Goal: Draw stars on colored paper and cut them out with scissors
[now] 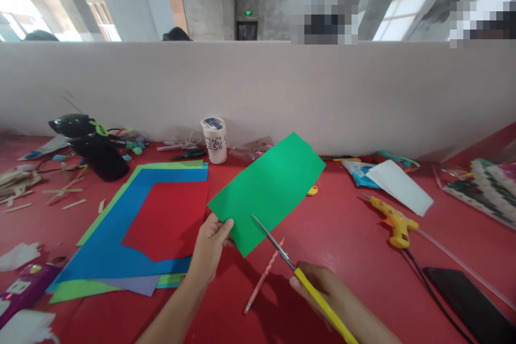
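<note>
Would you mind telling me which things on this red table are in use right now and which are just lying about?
In use:
- green paper, pinched at its corner by the left hand
- scissors, yellow-handled, in the right hand, blades at the paper's edge

Lying about:
- stack of coloured sheets
- glue gun
- white cup
- pink pencil
- black phone

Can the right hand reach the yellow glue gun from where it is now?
Probably yes. The right hand holds scissors, but the red table between it and the glue gun looks bare. It would first need to free its fingers.
</note>
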The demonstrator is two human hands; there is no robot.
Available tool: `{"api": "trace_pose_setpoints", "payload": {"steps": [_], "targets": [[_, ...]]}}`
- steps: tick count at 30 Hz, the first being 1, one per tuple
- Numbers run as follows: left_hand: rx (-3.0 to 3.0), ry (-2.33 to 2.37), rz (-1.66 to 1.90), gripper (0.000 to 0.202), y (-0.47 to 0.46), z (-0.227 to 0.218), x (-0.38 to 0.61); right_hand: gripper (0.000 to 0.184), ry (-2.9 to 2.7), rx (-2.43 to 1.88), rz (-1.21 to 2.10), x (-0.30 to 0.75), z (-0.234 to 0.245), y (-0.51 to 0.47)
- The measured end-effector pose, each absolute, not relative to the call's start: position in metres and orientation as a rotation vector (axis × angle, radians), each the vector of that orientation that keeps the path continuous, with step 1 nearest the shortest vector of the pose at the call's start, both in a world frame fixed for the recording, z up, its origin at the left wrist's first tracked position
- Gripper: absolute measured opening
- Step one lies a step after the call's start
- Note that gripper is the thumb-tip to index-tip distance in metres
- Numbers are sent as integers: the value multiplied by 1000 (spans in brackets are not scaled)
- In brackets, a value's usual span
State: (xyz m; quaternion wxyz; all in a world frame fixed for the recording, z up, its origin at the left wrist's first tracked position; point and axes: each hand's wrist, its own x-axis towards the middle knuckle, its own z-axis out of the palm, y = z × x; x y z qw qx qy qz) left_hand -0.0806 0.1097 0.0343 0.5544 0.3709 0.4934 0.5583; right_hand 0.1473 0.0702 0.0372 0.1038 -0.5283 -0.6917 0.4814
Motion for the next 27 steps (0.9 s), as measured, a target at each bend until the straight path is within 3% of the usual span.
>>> {"api": "trace_pose_setpoints", "payload": {"steps": [27], "targets": [[819, 898, 979, 27, 93, 38, -58, 43, -1727, -1601, 1518, 141, 41, 63]]}}
